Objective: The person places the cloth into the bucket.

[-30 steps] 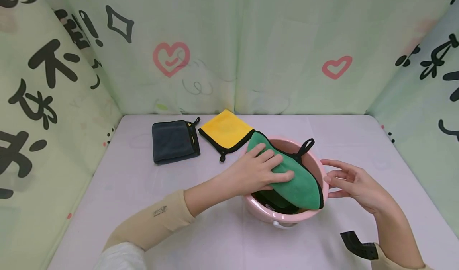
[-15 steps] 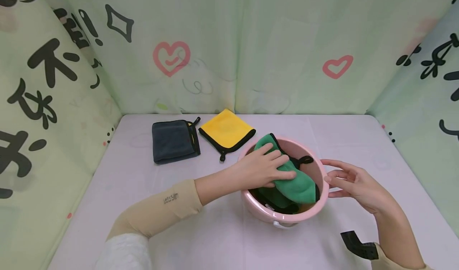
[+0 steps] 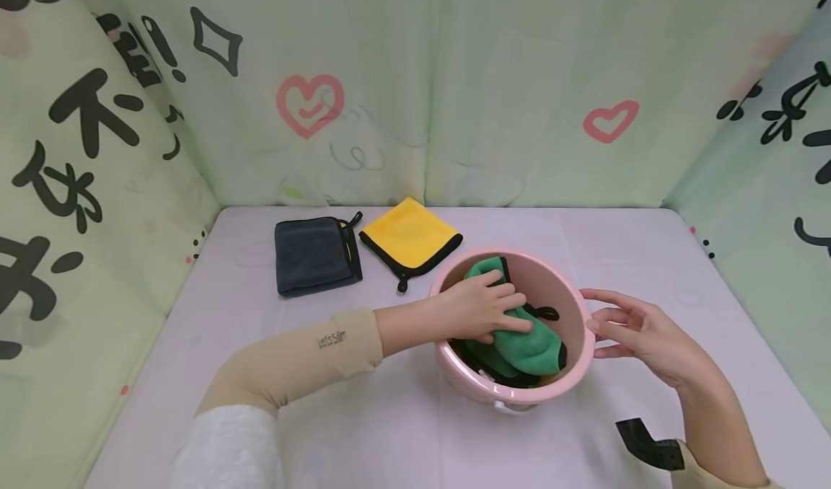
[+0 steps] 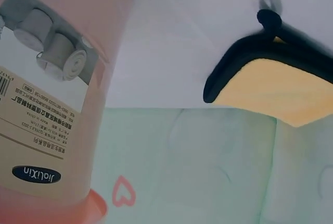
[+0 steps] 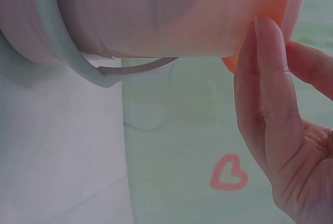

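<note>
In the head view a pink bucket stands on the table, with a crumpled green cloth with black edging inside it. My left hand reaches over the rim, its spread fingers pressing on the green cloth; its palm side is hidden. My right hand touches the bucket's right side near the rim with nearly straight fingers, also seen in the right wrist view. Dark cloth beneath the green one is only partly visible. The left wrist view shows the bucket's label but no hand.
A folded dark grey cloth and a yellow cloth with black edging lie at the table's back, left of the bucket. A pale handle hangs on the bucket. Printed curtains enclose the table.
My left hand has moved slightly right and down, and the green cloth has sunk from over the rim into the bucket, crumpling. The right hand has stayed in place.
</note>
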The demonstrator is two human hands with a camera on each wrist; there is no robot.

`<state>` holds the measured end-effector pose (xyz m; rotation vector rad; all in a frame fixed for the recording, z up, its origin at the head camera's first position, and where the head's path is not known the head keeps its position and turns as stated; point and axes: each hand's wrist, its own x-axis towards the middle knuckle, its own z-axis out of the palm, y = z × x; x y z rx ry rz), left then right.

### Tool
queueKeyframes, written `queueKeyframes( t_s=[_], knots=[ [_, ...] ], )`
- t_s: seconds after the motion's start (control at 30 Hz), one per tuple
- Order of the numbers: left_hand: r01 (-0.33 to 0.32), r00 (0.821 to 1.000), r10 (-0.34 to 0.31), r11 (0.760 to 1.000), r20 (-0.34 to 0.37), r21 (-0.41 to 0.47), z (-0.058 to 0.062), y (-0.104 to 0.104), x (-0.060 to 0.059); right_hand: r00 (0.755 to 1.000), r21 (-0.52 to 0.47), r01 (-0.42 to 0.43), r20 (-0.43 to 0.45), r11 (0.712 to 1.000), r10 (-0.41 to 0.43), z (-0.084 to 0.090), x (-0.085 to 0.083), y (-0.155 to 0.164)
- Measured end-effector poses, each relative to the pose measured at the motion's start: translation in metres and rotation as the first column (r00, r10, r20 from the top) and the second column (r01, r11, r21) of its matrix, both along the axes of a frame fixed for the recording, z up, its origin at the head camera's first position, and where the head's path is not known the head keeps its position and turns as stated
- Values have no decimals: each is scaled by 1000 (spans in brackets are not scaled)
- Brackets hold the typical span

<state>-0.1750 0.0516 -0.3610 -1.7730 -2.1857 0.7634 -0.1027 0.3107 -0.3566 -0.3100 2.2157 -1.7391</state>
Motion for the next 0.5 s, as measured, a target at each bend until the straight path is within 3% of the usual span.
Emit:
queueKeyframes(
  t_s=[0.3, 0.5],
  knots=[
    [-46, 998, 37, 983, -51, -178, -4, 6, 0, 1000, -30, -3, 6, 1000, 3, 0, -1, 0],
    [-78, 997, 80, 953, -5, -291, -5, 13, -2, 1000, -32, 2, 16, 999, -1, -1, -1, -1]
  ],
)
